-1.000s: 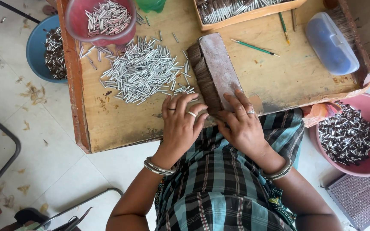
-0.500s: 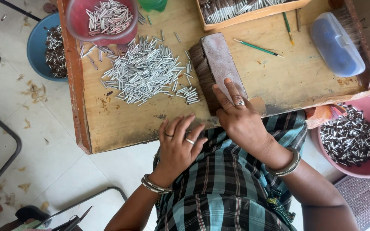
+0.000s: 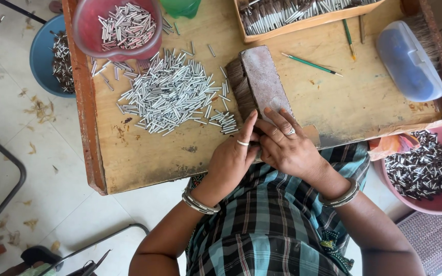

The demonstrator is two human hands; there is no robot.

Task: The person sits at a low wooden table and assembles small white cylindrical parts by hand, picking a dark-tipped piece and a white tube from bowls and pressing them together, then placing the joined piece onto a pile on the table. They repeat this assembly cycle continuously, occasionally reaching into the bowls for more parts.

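The left hand (image 3: 234, 158) has come back up from the bench edge to meet the right hand (image 3: 286, 145), and both now press together at the near end of the worn brown block (image 3: 264, 82). The right hand lies flat over that end, fingers spread, gripping nothing that shows. The left hand's fingers curl against the right; whether they pinch something between them cannot be told. The block lies tilted on the wooden bench (image 3: 144, 153), just right of a heap of small silver metal tubes (image 3: 172, 92). A red bowl (image 3: 85, 25) of tubes sits at the far left corner, a green pencil (image 3: 311, 65) beyond the block.
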